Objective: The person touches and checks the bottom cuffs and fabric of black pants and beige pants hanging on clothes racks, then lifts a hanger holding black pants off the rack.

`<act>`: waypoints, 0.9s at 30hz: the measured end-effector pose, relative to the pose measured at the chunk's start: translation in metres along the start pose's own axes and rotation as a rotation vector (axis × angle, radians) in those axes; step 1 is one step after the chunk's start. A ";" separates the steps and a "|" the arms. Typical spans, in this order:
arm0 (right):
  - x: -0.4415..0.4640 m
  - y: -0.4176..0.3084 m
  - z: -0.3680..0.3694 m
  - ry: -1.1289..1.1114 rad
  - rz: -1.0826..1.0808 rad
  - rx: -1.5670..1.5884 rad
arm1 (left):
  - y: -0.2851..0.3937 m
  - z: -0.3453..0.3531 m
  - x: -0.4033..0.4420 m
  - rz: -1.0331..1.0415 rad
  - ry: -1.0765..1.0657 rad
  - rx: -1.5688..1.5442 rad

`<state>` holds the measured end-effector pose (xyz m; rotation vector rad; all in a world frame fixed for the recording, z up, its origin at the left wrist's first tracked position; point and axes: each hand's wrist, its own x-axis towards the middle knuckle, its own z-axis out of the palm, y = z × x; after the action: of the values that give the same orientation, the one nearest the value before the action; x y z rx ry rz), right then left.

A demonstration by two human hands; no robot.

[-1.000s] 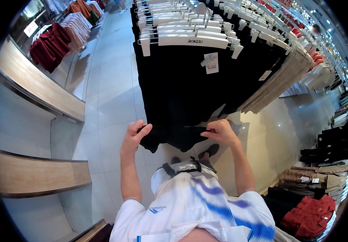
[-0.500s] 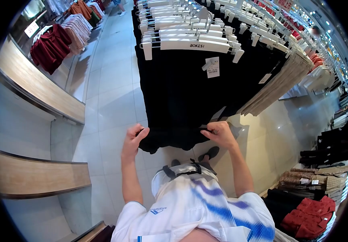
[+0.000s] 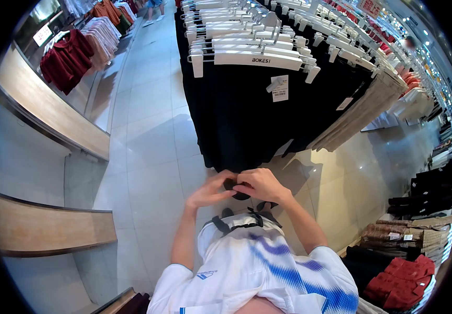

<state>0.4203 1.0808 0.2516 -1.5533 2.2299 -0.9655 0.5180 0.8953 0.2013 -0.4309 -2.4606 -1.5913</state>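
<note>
A black garment [image 3: 241, 115] hangs by clips from a white hanger [image 3: 257, 59] at the front of a rack; whether it is trousers or a skirt I cannot tell. A white price tag [image 3: 280, 89] lies on its upper right. At its lower end my left hand [image 3: 213, 189] and my right hand [image 3: 261, 184] meet, fingers closed on a bunched bit of the black cloth. The fingertips partly hide the gathered hem between them.
More black garments on white hangers line the rack behind, with beige ones [image 3: 359, 115] to the right. Wooden-edged shelves [image 3: 53, 222] stand at the left. Folded red clothes [image 3: 401, 282] lie at lower right. Another person's legs [image 3: 155, 13] show far up the aisle.
My hands were apart, gripping the two sides of the spread hem. Both have come inward to meet, and the garment's lower end is now gathered narrow.
</note>
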 end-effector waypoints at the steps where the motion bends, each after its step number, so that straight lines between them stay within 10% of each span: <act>1: 0.001 0.000 -0.001 -0.005 -0.001 0.001 | 0.003 0.003 0.003 -0.049 -0.074 -0.032; 27: -0.040 0.054 -0.006 0.310 0.274 -0.001 | -0.005 0.012 0.019 -0.182 0.142 -0.079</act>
<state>0.3930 1.1306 0.2144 -1.1176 2.5627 -1.1838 0.4988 0.9064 0.1975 -0.1018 -2.3949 -1.7272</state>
